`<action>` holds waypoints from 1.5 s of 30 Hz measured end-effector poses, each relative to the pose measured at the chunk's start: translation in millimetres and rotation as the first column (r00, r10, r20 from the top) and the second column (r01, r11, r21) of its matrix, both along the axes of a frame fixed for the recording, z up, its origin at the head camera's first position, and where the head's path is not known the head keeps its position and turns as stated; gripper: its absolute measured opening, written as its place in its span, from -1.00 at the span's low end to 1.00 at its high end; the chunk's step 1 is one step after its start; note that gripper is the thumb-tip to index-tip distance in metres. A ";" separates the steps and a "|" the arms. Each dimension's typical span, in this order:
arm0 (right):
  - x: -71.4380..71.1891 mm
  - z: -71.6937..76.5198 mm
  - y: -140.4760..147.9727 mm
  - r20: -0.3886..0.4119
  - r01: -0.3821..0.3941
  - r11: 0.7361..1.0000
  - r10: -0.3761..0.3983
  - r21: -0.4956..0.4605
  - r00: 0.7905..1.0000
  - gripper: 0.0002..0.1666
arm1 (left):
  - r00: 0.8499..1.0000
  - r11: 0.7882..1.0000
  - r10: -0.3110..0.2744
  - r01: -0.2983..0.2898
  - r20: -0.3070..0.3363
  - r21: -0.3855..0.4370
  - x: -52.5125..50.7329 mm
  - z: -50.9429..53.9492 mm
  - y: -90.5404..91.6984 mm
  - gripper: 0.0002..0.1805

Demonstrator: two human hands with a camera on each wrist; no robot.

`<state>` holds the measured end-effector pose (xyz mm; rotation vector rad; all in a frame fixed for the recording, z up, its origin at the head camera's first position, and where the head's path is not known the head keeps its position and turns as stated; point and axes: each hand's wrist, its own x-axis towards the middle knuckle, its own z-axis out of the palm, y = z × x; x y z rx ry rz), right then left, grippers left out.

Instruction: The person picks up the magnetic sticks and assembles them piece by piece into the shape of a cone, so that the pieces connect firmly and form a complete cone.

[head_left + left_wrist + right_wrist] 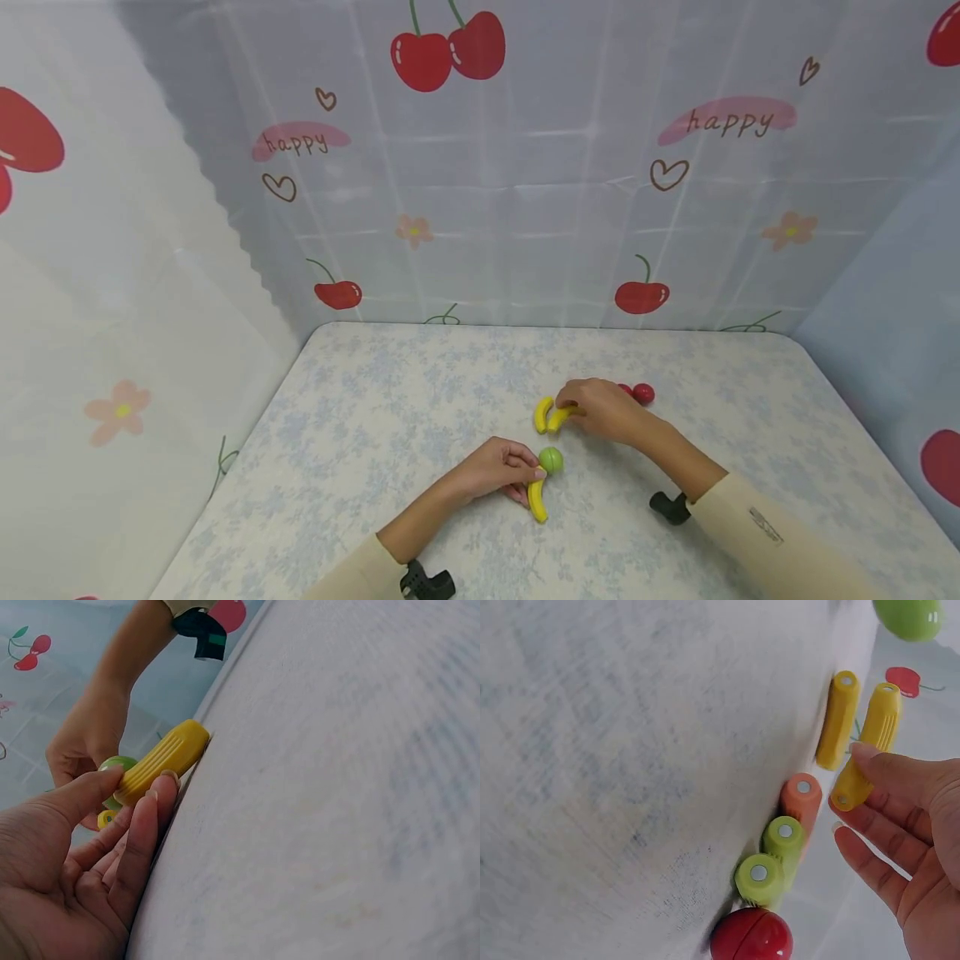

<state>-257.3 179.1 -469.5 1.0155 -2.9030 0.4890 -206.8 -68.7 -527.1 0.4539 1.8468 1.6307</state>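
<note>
My left hand point(495, 469) pinches a curved yellow magnetic rod point(537, 502) between thumb and fingertips. In the left wrist view this ribbed rod point(166, 761) points away from the palm. A green ball point(551, 460) sits at the rod's upper end; whether they touch I cannot tell. Farther back, my right hand point(600, 408) pinches a second yellow rod point(874, 735) with thumb and forefinger, its other fingers loosely bent. Beside that one lies a third yellow rod point(543, 415), which no hand touches. Round silver discs show on the rod ends in the right wrist view.
An orange rod point(802, 791) and two light green rods point(784, 831) lie near a red ball point(751, 936), hidden in the head view behind my right hand. Another red ball point(624, 388) is partly covered there. A cherry-print curtain point(525, 183) hangs behind the patterned table point(375, 400).
</note>
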 end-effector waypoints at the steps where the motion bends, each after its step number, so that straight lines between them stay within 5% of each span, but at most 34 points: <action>1: 1.1 0.6 1.0 -0.006 -0.002 1.000 0.002 -0.011 1.000 -0.75 | 1.000 1.000 0.004 -0.004 0.002 0.003 0.0 0.0 0.0 -0.85; 6: 9.8 4.0 5.2 -0.026 -0.004 0.997 0.002 -0.081 1.000 -0.73 | 1.000 0.999 0.025 -0.025 0.019 0.023 -0.6 -0.6 0.5 -0.84; 13: 24.9 7.1 7.0 0.025 0.096 0.977 -0.093 -0.192 0.995 -0.70 | 0.997 0.997 0.062 -0.065 0.048 0.052 -1.9 -4.0 0.5 -0.82; 26: 38.3 -4.1 11.5 0.026 0.138 0.927 -0.138 -0.348 0.990 -0.71 | 0.991 0.989 0.106 -0.113 0.081 0.097 -5.2 -3.3 -0.4 -0.77; 45: 45.1 -12.8 5.1 0.068 0.177 0.914 -0.163 -0.364 0.984 -0.72 | 0.991 0.985 0.107 -0.116 0.075 0.128 -5.5 -5.5 -0.9 -0.78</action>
